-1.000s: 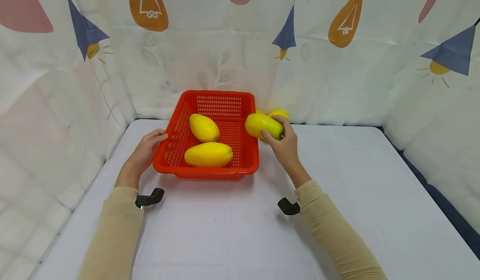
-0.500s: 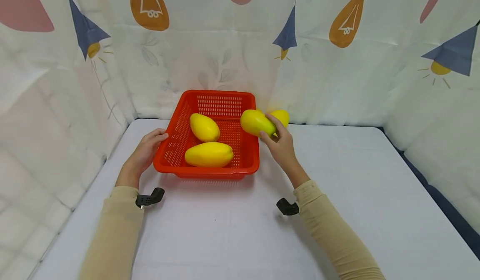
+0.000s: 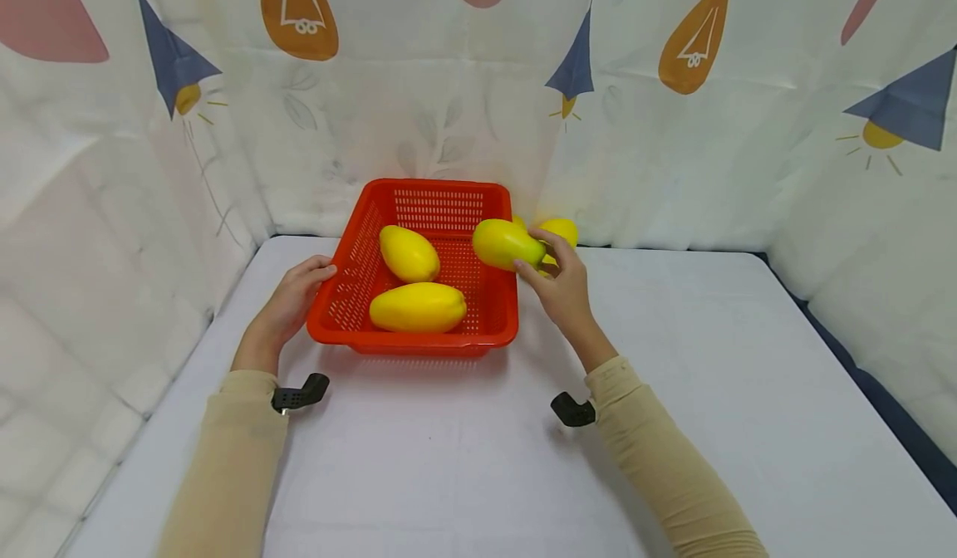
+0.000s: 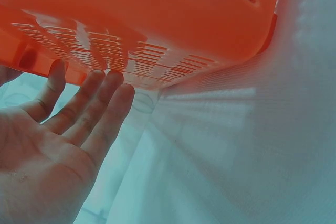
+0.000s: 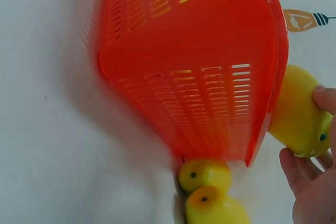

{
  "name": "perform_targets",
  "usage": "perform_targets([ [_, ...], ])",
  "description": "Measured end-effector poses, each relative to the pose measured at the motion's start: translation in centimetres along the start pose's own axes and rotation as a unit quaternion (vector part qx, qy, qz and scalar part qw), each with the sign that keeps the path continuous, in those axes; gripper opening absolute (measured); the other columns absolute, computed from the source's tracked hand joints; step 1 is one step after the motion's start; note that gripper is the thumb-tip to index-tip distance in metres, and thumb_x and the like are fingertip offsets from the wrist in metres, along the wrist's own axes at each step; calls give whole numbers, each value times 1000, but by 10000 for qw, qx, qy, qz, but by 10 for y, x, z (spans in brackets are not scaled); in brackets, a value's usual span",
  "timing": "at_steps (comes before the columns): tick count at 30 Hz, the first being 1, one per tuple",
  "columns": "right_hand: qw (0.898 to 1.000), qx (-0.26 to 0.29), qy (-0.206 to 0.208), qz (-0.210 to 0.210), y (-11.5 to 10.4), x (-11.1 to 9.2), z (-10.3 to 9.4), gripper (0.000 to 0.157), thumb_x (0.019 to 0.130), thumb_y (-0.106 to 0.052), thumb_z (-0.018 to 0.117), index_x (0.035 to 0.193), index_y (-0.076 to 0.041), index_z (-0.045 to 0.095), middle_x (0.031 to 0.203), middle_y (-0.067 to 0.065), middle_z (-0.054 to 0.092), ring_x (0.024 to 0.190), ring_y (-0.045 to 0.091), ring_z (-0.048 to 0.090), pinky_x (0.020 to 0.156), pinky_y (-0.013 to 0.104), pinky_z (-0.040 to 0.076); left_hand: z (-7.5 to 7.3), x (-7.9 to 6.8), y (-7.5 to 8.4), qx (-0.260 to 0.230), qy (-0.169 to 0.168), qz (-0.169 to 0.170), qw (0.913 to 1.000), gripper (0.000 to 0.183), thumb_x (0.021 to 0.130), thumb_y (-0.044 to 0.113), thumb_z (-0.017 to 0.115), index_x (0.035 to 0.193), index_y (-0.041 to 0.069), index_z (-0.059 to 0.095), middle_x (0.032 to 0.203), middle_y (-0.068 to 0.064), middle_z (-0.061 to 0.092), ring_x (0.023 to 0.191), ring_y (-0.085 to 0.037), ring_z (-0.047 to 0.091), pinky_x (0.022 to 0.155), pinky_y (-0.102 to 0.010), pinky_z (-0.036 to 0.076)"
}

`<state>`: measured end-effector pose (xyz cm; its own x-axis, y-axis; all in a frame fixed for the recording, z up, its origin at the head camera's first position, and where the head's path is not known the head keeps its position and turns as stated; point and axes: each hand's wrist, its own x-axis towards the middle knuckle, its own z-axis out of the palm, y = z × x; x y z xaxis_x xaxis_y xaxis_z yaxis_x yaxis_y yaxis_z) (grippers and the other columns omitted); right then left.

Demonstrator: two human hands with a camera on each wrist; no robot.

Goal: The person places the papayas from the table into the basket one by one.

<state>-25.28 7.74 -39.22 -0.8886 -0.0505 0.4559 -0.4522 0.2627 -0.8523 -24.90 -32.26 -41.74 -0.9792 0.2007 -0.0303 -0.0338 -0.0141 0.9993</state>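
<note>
A red plastic basket stands on the white table, two yellow papayas lying inside. My left hand holds its left rim. In the left wrist view the fingers touch the outer wall below the rim, and the thumb is mostly out of sight. Over the basket's right rim, my right hand grips a yellow-green papaya by its greener end. The right wrist view shows this papaya beside the rim, between thumb and fingers.
Behind the right hand, more yellow fruit lies on the table, partly hidden. Two of these yellow fruits sit close to the basket's side in the right wrist view. A patterned white curtain borders the table's back edge.
The right hand has carried the yellow-green papaya a short way left, over the basket's right rim. The left hand and the basket have stayed in place.
</note>
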Motion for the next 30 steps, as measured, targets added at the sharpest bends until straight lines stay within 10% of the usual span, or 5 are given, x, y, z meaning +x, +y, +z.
perform_targets([
  [8,9995,-21,-292,-76,-36,-6,-5,45,91,-4,62,134,3,50,132,22,53,121,35,54,97,50,50,-1,-1,0,34,-46,22,10000,18,102,30,44,112,16,52,103,4,60,94,-10,58,79,-18,53],
  [30,9973,-515,-465,-238,-48,-4,3,42,90,-9,67,129,3,55,129,19,57,118,34,58,95,46,52,-1,-1,-1,7,-74,39,10000,20,102,30,44,113,14,51,104,3,59,95,-11,59,80,-19,54],
])
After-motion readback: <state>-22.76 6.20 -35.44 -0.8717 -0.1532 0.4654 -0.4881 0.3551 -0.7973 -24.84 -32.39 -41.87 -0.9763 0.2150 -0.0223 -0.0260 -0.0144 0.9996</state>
